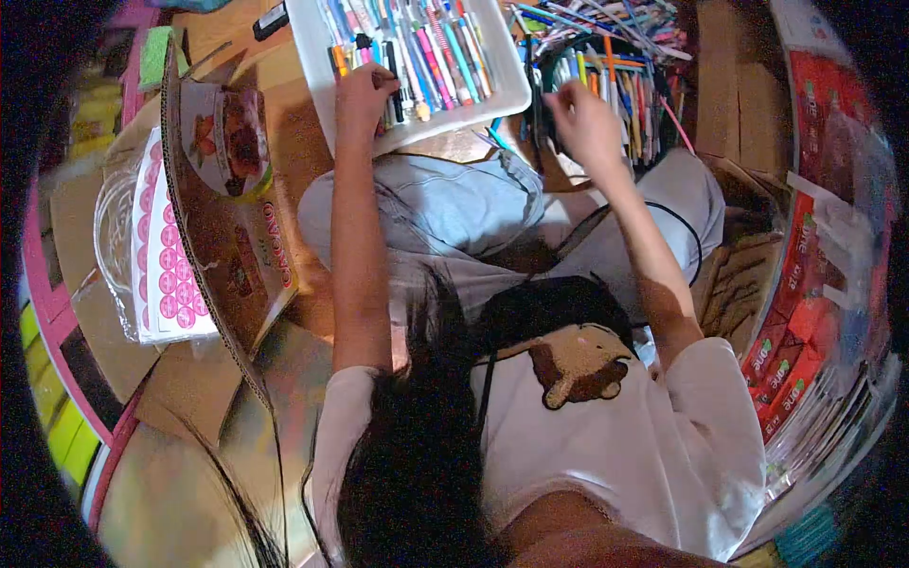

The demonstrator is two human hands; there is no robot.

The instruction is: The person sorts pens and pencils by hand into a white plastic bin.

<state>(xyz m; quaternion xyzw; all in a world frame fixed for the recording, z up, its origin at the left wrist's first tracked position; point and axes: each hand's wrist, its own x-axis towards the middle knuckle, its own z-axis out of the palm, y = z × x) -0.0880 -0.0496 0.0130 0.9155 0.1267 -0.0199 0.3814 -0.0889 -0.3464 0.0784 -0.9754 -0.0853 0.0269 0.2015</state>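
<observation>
My left hand [365,99] is at the near left part of a white plastic tray [516,90], its fingers curled in at a dark pen [393,104] among the others. Rows of colourful pens [445,62] lie side by side in this tray. To the right, my right hand [585,123] hovers by a dark-rimmed round container [540,95] packed with upright pens [644,109]. Its fingers are bent and somewhat apart, and no object shows in them. Part of the container is hidden behind that hand.
More loose pens [625,24] are heaped behind the container. An open cardboard box [227,218] stands at left, beside a sheet of round pink stickers [175,275]. Red packages [791,350] line the right side. A black object [272,21] lies left of the tray.
</observation>
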